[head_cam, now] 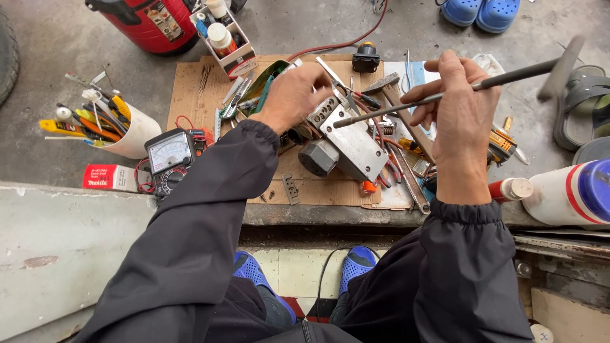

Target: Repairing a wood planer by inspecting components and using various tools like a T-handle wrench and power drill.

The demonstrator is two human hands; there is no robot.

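A grey metal block with a round motor (343, 143) lies on a sheet of cardboard (190, 86) on the concrete floor. My left hand (293, 95) grips the far end of the block and steadies it. My right hand (459, 105) is closed around a long thin metal rod (406, 105) with a dark handle that runs up to the right. The rod's tip rests against the top face of the block. A hammer (381, 82) lies just behind the block.
A white cup full of hand tools (130, 130) and an analog multimeter (168, 155) sit at left. A red canister (149, 22) stands at the back, with a box of bottles (229, 44) beside it. Pliers and wrenches (406, 171) lie under my right hand. A white jug (569, 194) is at right.
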